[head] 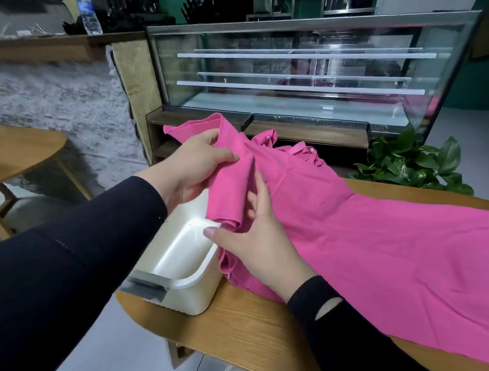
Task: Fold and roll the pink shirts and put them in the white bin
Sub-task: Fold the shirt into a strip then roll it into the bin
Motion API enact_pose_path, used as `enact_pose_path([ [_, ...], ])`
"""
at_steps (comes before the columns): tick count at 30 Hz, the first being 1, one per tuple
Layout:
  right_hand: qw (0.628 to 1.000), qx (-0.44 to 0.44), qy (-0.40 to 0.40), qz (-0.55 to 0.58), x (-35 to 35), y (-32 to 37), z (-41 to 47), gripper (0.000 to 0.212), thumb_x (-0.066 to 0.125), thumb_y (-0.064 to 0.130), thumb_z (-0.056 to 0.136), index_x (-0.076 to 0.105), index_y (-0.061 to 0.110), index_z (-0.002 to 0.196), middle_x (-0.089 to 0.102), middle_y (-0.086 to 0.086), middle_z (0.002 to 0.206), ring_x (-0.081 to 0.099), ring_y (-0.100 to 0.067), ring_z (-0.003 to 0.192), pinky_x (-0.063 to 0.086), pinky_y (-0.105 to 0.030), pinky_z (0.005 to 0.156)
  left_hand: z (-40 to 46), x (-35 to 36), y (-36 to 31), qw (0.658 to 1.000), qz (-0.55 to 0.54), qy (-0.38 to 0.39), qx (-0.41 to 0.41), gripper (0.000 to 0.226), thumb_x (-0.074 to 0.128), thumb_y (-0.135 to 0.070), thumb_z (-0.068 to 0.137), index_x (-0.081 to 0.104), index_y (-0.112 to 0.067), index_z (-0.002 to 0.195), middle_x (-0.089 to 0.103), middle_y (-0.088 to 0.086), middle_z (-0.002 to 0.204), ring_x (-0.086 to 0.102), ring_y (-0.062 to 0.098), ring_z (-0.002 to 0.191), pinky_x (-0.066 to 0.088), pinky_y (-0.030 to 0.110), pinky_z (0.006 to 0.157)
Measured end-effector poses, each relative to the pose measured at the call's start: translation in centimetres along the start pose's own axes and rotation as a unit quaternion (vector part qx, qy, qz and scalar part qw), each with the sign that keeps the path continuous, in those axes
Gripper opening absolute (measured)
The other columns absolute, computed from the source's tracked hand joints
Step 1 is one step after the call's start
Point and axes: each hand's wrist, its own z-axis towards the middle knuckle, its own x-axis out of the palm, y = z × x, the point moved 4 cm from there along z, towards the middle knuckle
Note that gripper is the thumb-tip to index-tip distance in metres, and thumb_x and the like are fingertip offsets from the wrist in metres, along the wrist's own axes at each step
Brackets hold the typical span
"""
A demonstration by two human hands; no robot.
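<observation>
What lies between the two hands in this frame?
In the head view, only a bunched fold of the pink shirt spans between the left hand and right hand, hanging over the white bin.

A: Is there any legible text, brand or number here?
B: None. The water bottle point(85, 8) carries a blue label, too blurred to read; the display case point(300, 72) shows no readable marking.
</observation>
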Motion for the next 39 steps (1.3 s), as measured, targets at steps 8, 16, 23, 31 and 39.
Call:
enact_pose_path([
  [8, 0.956, -0.06, -0.225, -0.179, -2.6, 1.0, -1.0, 0.048, 0.056, 0.013, 0.097, 0.055, 0.032, 0.141, 0.058, 0.012, 0.134, 0.058, -0.008, 0.117, 0.049, -0.032, 0.102, -0.8, 4.8, 1.0, 0.999, -0.005, 0.025, -0.022, 0.021, 0.057, -0.003, 0.09, 0.061, -0.006, 0.11, 0.063, 0.02, 0.095, 0.054, 0.029, 0.079, 0.048, 0.036, 0.063],
  [16, 0.968, -0.084, -0.218, -0.087, -5.5, -1.8, -4.4, 0.028, 0.05, 0.021, 0.104, 0.059, 0.034, 0.081, 0.054, 0.012, 0.086, 0.059, -0.009, 0.084, 0.041, -0.012, 0.074, 2.0, 3.4, 4.8, 0.979, -0.056, -0.128, -0.15, 0.013, 0.064, -0.026, 0.097, 0.063, -0.013, 0.095, 0.067, 0.003, 0.079, 0.062, 0.021, 0.066, 0.054, 0.032, 0.057],
  [23, 0.978, -0.028, -0.207, -0.016, -7.6, -3.6, -7.3, 0.032, 0.051, 0.012, 0.103, 0.068, 0.039, 0.098, 0.07, 0.024, 0.101, 0.064, 0.005, 0.103, 0.042, -0.006, 0.086, 4.1, 1.9, 3.6, 0.958, -0.025, -0.275, -0.075, 0.012, 0.047, -0.008, 0.091, 0.057, -0.013, 0.087, 0.052, 0.0, 0.07, 0.05, 0.011, 0.051, 0.04, 0.019, 0.047],
  [31, 0.907, 0.138, -0.376, 0.13, -14.8, -3.9, -10.3, 0.021, 0.06, 0.05, 0.09, 0.069, 0.032, 0.086, 0.074, 0.015, 0.087, 0.067, -0.003, 0.093, 0.048, -0.014, 0.078, 9.2, 17.0, -7.8, 0.983, 0.087, -0.112, 0.116, 0.04, 0.037, -0.009, 0.097, 0.057, -0.01, 0.132, 0.04, -0.006, 0.053, 0.038, 0.007, 0.036, 0.029, 0.016, 0.04],
  [39, 0.805, 0.171, -0.56, 0.094, -32.1, -11.1, -17.0, 0.048, 0.058, 0.05, 0.097, 0.06, 0.006, 0.118, 0.063, -0.01, 0.122, 0.058, -0.026, 0.112, 0.04, -0.029, 0.09, 9.3, 32.9, -3.2, 0.957, 0.199, 0.108, 0.179, 0.03, 0.049, -0.045, 0.101, 0.064, -0.021, 0.113, 0.072, -0.001, 0.096, 0.069, 0.015, 0.091, 0.055, 0.036, 0.079],
])
